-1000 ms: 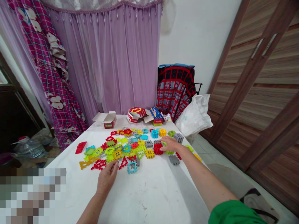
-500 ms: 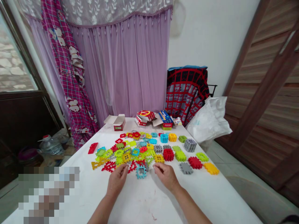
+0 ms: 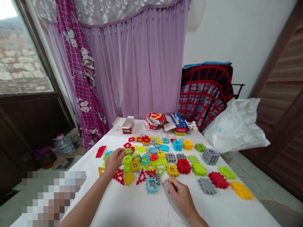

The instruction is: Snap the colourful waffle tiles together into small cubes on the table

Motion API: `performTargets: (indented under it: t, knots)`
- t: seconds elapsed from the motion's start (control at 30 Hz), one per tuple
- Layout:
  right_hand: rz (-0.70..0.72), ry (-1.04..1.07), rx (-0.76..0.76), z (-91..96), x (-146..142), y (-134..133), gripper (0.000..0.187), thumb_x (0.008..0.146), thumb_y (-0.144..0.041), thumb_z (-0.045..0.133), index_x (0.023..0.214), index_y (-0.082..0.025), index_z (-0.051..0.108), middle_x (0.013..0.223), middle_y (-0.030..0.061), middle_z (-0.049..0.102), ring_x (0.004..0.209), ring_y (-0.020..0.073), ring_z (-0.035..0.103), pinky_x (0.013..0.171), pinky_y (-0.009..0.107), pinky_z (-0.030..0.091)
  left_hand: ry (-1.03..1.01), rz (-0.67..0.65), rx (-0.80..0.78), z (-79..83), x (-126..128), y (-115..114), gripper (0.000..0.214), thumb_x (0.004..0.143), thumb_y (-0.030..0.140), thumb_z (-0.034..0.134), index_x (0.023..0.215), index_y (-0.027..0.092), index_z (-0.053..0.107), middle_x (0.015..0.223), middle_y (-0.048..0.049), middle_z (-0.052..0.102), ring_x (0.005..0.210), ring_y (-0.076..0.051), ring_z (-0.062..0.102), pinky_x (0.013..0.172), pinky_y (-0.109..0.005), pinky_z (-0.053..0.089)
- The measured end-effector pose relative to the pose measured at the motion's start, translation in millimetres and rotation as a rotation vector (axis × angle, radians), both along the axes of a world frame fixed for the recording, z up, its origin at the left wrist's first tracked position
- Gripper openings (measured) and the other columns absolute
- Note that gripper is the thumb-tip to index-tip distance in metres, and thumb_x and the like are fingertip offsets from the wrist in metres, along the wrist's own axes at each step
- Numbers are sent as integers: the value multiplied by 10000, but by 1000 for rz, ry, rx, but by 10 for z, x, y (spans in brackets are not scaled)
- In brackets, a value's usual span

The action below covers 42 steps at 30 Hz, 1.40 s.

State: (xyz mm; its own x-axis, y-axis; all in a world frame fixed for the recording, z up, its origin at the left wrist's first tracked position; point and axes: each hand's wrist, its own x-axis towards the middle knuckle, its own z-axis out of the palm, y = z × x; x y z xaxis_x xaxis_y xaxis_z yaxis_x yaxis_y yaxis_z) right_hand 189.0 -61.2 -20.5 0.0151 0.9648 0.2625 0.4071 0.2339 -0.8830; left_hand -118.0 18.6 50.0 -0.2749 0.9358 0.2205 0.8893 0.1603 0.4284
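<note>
Many coloured plastic interlocking pieces (image 3: 156, 157) lie spread over a white table (image 3: 142, 211). My left hand (image 3: 115, 160) reaches into the left side of the pile. Its fingers curl down over green and red flat pieces, and what they grip is hidden. My right hand (image 3: 180, 194) rests on the table near the front, its fingers curled together with nothing visible in them. It sits just right of a blue square piece (image 3: 151, 185). A red triangle (image 3: 142, 177) and a yellow gear piece (image 3: 129, 178) lie between my hands.
Built cubes stand to the right: red (image 3: 184, 166), green (image 3: 199, 169), grey (image 3: 210, 156). Small open cartons (image 3: 156, 119) sit along the table's far edge. A white plastic bag (image 3: 236, 126) is beside the right edge. A water bottle (image 3: 62, 144) stands on the floor at left.
My left hand moved forward and left into the pile. My right hand drew back from the red cube to the near table. The view has swung to the left.
</note>
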Motion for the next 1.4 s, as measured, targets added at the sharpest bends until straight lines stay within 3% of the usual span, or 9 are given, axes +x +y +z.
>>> performTargets:
  t: [0.13, 0.37, 0.5, 0.67, 0.87, 1.07, 1.17, 1.27, 1.4]
  knots:
    - [-10, 11, -35, -22, -2, 25, 531, 780, -660, 464, 720, -180, 682, 504, 6, 542, 455, 140, 489, 476, 233, 418, 48, 44, -133, 69, -280, 517, 323, 820, 390, 507, 1047, 241, 682, 1071, -55, 736, 951, -225, 677, 676, -262, 467]
    - [25, 0, -51, -115, 33, 63, 477, 805, -602, 481, 729, -183, 693, 497, -2, 527, 448, 133, 484, 458, 221, 412, 138, -4, -293, -139, -414, 1190, 406, 722, 473, 592, 1031, 233, 699, 1171, -110, 694, 1042, -279, 649, 758, -302, 484]
    - [47, 11, -70, -126, 42, 78, 454, 803, -594, 494, 718, -195, 693, 494, 0, 535, 448, 137, 490, 437, 218, 409, 169, -17, -353, -227, -410, 1406, 421, 625, 512, 669, 940, 238, 716, 1104, -118, 717, 1017, -303, 653, 749, -317, 489]
    - [55, -9, -70, -103, 35, 72, 430, 809, -571, 493, 723, -203, 698, 490, 0, 547, 450, 140, 501, 448, 219, 407, 142, -15, -383, -237, -419, 1481, 335, 566, 473, 732, 787, 224, 698, 1002, -116, 738, 938, -298, 673, 728, -319, 491]
    - [44, -17, -68, -74, 21, 71, 406, 804, -550, 501, 697, -201, 680, 488, -8, 540, 446, 134, 493, 466, 221, 397, -16, 40, -284, -122, -426, 1372, 216, 600, 361, 728, 729, 204, 655, 828, -80, 745, 849, -266, 687, 659, -292, 484]
    - [38, -29, -26, -28, -1, 65, 377, 818, -493, 484, 685, -192, 667, 515, -3, 552, 498, 142, 523, 510, 228, 401, -294, 33, -68, 120, -337, 1063, 298, 762, 366, 587, 964, 158, 655, 727, -40, 726, 703, -174, 690, 575, -239, 499]
    - [43, -3, -25, -1, -6, 58, 358, 822, -471, 494, 688, -185, 663, 510, -9, 540, 490, 130, 501, 507, 227, 387, -405, -47, 41, 147, -110, 733, 347, 788, 370, 543, 1027, 141, 645, 825, -49, 736, 748, -167, 691, 616, -247, 532]
    - [25, 112, -42, 39, -18, 55, 368, 797, -504, 537, 673, -177, 653, 512, -7, 551, 479, 119, 490, 500, 228, 388, -456, -155, 120, 27, 240, 299, 299, 802, 314, 505, 1026, 184, 653, 899, -35, 739, 829, -171, 688, 714, -278, 551]
    - [-9, 424, -160, 140, -61, 44, 486, 688, -633, 624, 756, -154, 665, 581, 23, 623, 442, 107, 505, 435, 222, 381, -411, -527, 536, -238, 745, -243, 170, 798, 216, 520, 834, 202, 686, 1036, -64, 718, 998, -198, 660, 876, -353, 533]
